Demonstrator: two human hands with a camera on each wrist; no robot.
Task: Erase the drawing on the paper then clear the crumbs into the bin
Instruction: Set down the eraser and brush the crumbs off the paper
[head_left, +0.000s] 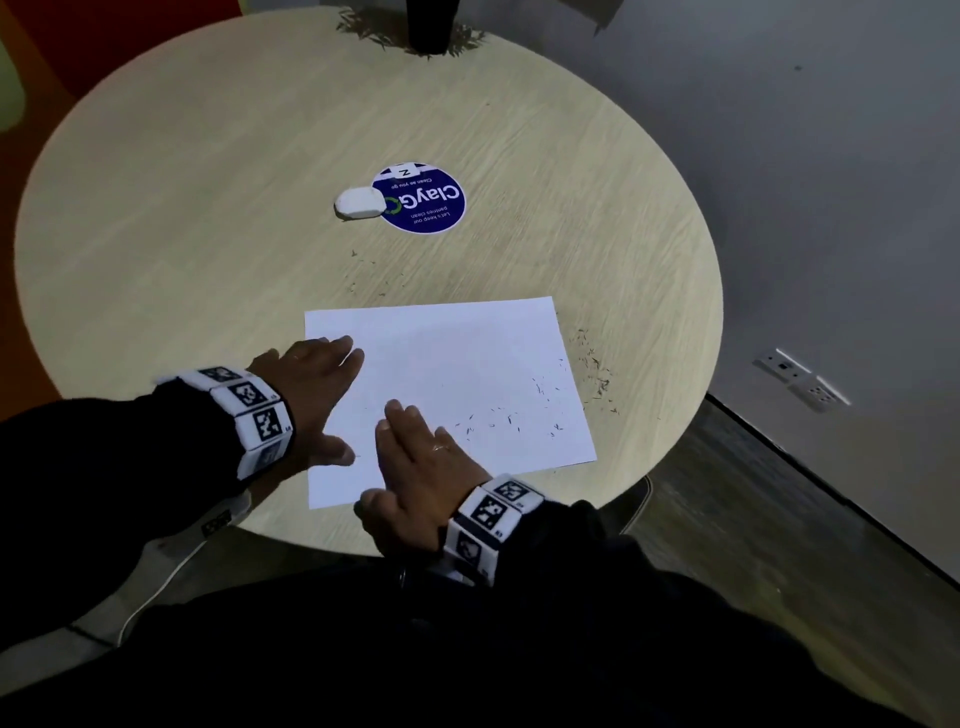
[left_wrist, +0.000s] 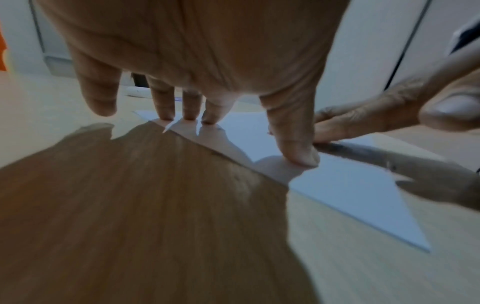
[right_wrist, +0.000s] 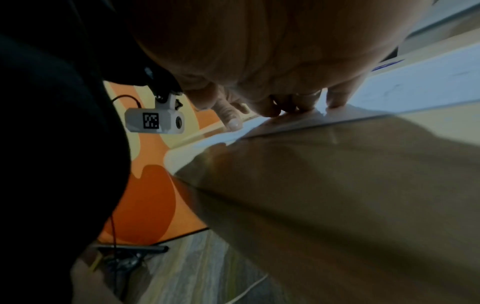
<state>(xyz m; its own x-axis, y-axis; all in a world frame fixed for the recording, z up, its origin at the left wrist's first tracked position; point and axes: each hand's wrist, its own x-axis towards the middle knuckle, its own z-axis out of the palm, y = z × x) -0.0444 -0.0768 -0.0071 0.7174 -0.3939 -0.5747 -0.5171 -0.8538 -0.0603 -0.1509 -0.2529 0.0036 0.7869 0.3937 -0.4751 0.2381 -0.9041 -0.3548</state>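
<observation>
A white sheet of paper (head_left: 467, 374) lies on the round wooden table (head_left: 208, 182), blank apart from dark eraser crumbs (head_left: 509, 415) scattered over its right half. More crumbs (head_left: 597, 374) lie on the table past its right edge and beyond its far edge. My left hand (head_left: 317, 395) lies flat on the paper's left edge, fingers straight, thumb on the paper (left_wrist: 350, 181). My right hand (head_left: 421, 457) lies flat on the paper's near part, fingers pointing away. A white eraser (head_left: 359, 202) sits farther back, apart from both hands. No bin is in view.
A round blue sticker (head_left: 423, 200) is stuck to the table beside the eraser. A dark plant pot (head_left: 431, 26) stands at the table's far edge. White wall sockets (head_left: 800, 379) sit low on the grey wall to the right.
</observation>
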